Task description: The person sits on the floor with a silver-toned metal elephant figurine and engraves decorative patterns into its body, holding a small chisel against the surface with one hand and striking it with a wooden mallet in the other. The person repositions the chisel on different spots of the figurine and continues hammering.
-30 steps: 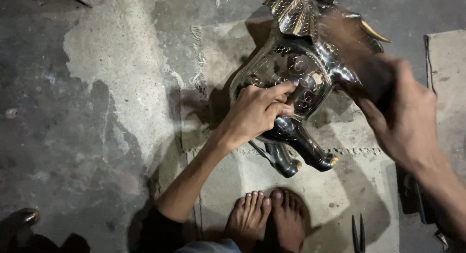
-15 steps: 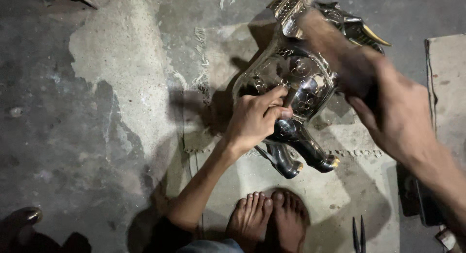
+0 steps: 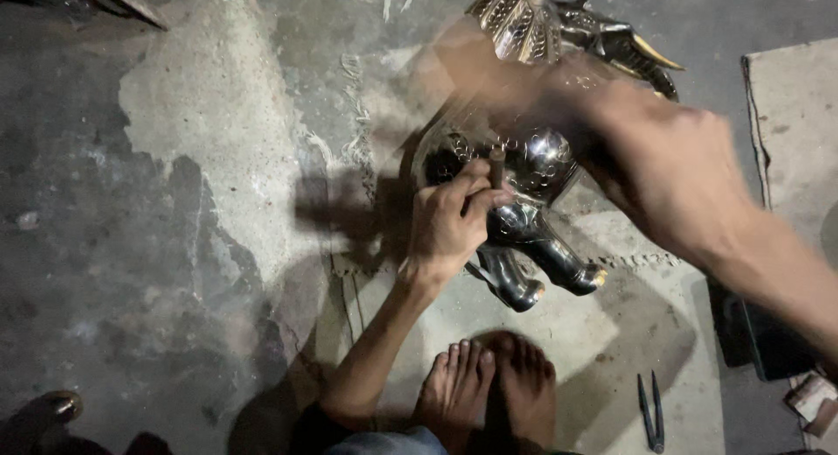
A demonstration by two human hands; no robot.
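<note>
Elephant (image 3: 546, 171), polished metal, lying on its side on a floor mat (image 3: 602, 350). Left hand (image 3: 449, 224) pinches a punch (image 3: 497, 167) against its flank; right hand (image 3: 672, 180), motion-blurred, grips a blurred tool.

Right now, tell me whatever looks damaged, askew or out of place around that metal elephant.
The metal elephant lies tipped on its side on the mat, legs pointing sideways. The concrete floor is patchy and worn. Small pliers lie loose beside the bare feet. No damage shows on the elephant.
</note>
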